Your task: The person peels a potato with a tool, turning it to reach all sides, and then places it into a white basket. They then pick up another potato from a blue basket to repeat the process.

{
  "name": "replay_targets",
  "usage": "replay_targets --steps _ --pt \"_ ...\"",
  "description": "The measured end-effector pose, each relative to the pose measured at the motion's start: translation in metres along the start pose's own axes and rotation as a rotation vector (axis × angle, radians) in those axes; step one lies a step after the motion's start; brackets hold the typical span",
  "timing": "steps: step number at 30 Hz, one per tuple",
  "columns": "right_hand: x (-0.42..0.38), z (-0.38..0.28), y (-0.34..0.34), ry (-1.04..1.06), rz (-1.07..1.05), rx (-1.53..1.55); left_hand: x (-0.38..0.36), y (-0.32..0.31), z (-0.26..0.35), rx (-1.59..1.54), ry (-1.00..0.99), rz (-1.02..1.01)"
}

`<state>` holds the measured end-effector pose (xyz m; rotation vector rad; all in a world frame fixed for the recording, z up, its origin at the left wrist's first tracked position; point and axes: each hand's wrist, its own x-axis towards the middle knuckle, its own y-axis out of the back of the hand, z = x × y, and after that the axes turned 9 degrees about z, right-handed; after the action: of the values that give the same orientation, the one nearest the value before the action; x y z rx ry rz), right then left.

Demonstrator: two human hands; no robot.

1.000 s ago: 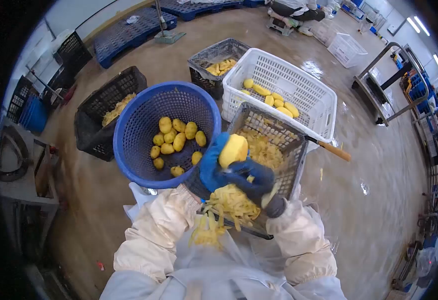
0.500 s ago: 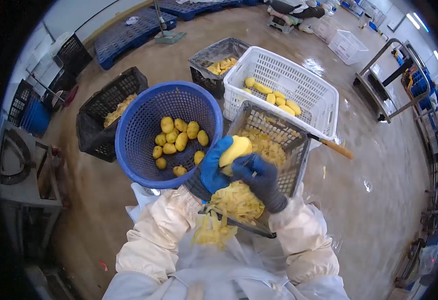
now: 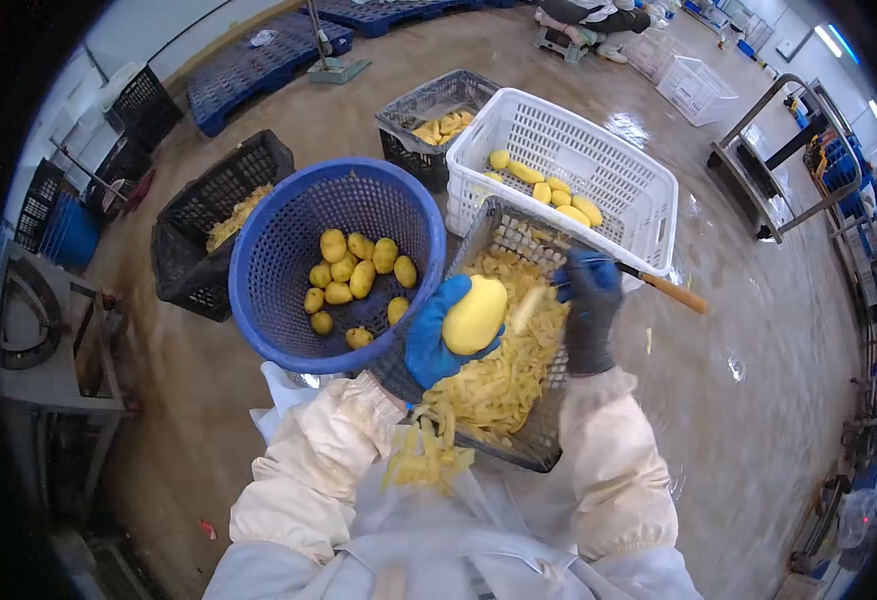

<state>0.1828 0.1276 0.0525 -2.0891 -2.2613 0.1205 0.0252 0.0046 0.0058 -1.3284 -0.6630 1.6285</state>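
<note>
My left hand (image 3: 436,335), in a blue glove, is closed around a peeled yellow potato (image 3: 474,315) over the black crate. My right hand (image 3: 590,305), in a dark glove, is above that crate's right side with its fingers curled; whatever they hold is too blurred to name. A pale peel strip (image 3: 528,308) shows between the hands. Below them, potato peelings (image 3: 503,385) fill much of the black crate (image 3: 550,425). Beside my right hand, a tool with a wooden handle (image 3: 673,292) rests across the crate's edge.
Unpeeled potatoes (image 3: 361,280) lie in the blue basket (image 3: 258,335) at left. Peeled ones (image 3: 563,200) are in the white crate (image 3: 648,235) ahead. Black crates (image 3: 180,245) with scraps stand around. A trolley (image 3: 758,190) is at right; another person (image 3: 603,15) sits far back.
My right hand has moved right, away from the potato. My left hand has turned the potato, and more of its peeled surface shows.
</note>
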Motion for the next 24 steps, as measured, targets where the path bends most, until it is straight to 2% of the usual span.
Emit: replay_targets --steps 4,5,6,7,8,9,11,12,13,14,16,17,18,19,21,22,23,24 --pt "-0.015 -0.014 -0.005 -0.039 -0.057 0.133 -0.003 -0.008 0.01 -0.115 0.04 0.031" --pt "-0.022 -0.014 -0.009 -0.038 -0.057 0.133 -0.001 -0.005 0.012 -0.096 0.033 -0.065" --pt "-0.028 -0.013 -0.012 -0.142 -0.144 0.168 -0.002 -0.006 0.014 -0.075 0.027 -0.158" --pt "-0.035 -0.014 -0.015 -0.245 -0.23 0.205 -0.004 -0.007 0.014 -0.071 0.029 -0.157" --pt "-0.042 -0.018 -0.019 -0.282 -0.323 0.179 -0.005 -0.009 0.015 0.666 -0.532 -0.153" --pt "-0.039 -0.017 -0.017 -0.28 -0.315 0.185 -0.009 -0.016 0.017 1.404 -1.091 -0.133" --pt "-0.02 -0.009 -0.008 -0.188 -0.215 0.072 -0.02 -0.032 0.008 1.086 -0.81 -0.045" --pt "0.001 0.011 0.004 -0.053 -0.119 0.02 -0.02 -0.032 0.009 1.034 -0.779 -0.011" --pt "0.008 0.005 0.008 -0.204 -0.048 0.228 -0.02 -0.032 0.011 0.986 -0.746 0.022" --pt "0.002 0.003 0.009 -0.194 -0.094 0.223 -0.017 -0.034 0.012 0.997 -0.741 0.009" --pt "-0.031 -0.021 -0.01 -0.235 -0.271 0.133 -0.011 -0.034 0.013 1.311 -1.096 0.043" --pt "-0.042 -0.023 -0.015 -0.294 -0.389 0.058 -0.011 -0.033 0.014 1.314 -1.093 0.042" --pt "-0.035 -0.017 -0.011 -0.309 -0.332 0.118 -0.012 -0.031 0.016 1.36 -1.057 0.035" --pt "-0.019 -0.012 -0.008 -0.243 -0.142 0.093 -0.014 -0.03 0.015 1.402 -1.022 0.026" --pt "0.016 0.007 0.018 -0.157 -0.117 0.262 -0.014 -0.032 0.011 1.307 -0.981 0.04" --pt "0.007 -0.006 0.01 -0.096 -0.121 0.097 -0.013 -0.035 0.011 1.21 -0.944 0.051" --pt "-0.016 -0.015 -0.001 -0.201 -0.176 0.237 -0.012 -0.036 0.011 1.209 -0.95 0.045" --pt "-0.032 -0.018 -0.009 -0.258 -0.272 0.17 -0.013 -0.036 0.009 1.135 -0.9 0.06"
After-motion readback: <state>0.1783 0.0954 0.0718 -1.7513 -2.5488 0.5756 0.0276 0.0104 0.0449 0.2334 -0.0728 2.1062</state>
